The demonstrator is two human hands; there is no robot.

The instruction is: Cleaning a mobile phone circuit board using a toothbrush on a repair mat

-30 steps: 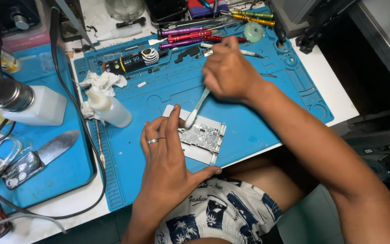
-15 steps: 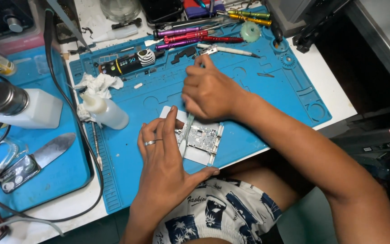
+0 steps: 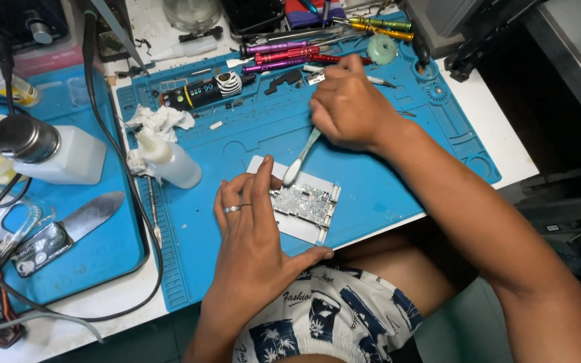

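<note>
head view: circuit board [image 3: 304, 202] brushed on a blue work mat [image 3: 398, 175].
left hand [image 3: 253, 235] lies flat, fingers released, pinning the board's white tray [image 3: 297, 228] near the mat's front edge; right hand [image 3: 351, 107] grips 1 small brush [image 3: 300, 158], bristles touching the board. board looks light, stiff, fragile: hold by edges.
</note>
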